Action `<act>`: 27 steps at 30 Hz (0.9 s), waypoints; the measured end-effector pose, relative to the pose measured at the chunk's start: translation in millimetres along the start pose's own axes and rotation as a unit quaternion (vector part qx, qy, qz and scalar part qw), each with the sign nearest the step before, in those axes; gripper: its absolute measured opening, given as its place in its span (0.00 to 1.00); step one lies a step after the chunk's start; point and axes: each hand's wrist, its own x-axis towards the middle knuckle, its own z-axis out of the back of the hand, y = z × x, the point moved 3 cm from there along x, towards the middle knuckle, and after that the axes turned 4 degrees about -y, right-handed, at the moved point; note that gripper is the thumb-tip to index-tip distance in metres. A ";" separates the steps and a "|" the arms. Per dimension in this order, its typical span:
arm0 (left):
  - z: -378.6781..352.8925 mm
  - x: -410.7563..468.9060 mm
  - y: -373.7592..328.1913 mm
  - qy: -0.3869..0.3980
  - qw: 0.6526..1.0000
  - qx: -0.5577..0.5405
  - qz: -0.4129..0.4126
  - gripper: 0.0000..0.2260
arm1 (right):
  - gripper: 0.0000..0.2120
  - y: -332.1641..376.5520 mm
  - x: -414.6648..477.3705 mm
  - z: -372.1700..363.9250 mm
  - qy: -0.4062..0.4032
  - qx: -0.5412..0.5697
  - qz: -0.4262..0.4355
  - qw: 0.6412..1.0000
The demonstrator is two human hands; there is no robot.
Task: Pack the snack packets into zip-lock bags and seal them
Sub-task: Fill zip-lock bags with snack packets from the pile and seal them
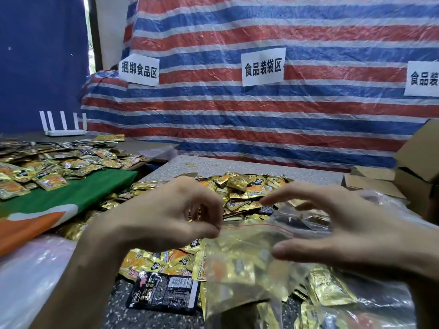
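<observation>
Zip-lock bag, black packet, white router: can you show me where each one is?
zip-lock bag (240, 264), head view, middle of its clear front wall.
black packet (164, 293), head view, middle of its printed face.
white router (66, 132), head view, its flat base under the antennas.

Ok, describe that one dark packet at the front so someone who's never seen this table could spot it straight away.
On the speckled grey table, find the heap of gold and orange snack packets. At its near edge, below the left hand and left of the zip-lock bag, the black packet lies flat. Its dark wrapper and white barcode panel set it apart from its gold neighbours.
</observation>
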 end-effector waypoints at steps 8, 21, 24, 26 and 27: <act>-3.4 -0.6 -13.4 -0.016 0.998 0.000 -0.062 0.03 | 0.01 25.3 20.1 -34.3 -0.057 0.007 0.083 0.995; -6.1 0.7 -11.3 0.014 0.999 -0.024 -0.031 0.09 | 0.03 28.2 21.3 -40.6 -0.062 -0.042 0.096 0.993; -6.7 0.4 -7.8 0.043 0.997 -0.053 -0.025 0.11 | 0.02 27.0 22.7 -43.9 -0.082 -0.043 0.097 0.991; -5.0 0.1 -7.6 0.034 0.996 -0.067 -0.036 0.11 | 0.02 25.5 23.9 -43.3 -0.082 -0.019 0.098 0.992; -4.1 0.2 -7.3 0.029 0.996 -0.071 -0.043 0.10 | 0.03 23.9 24.0 -42.0 -0.074 0.000 0.099 0.992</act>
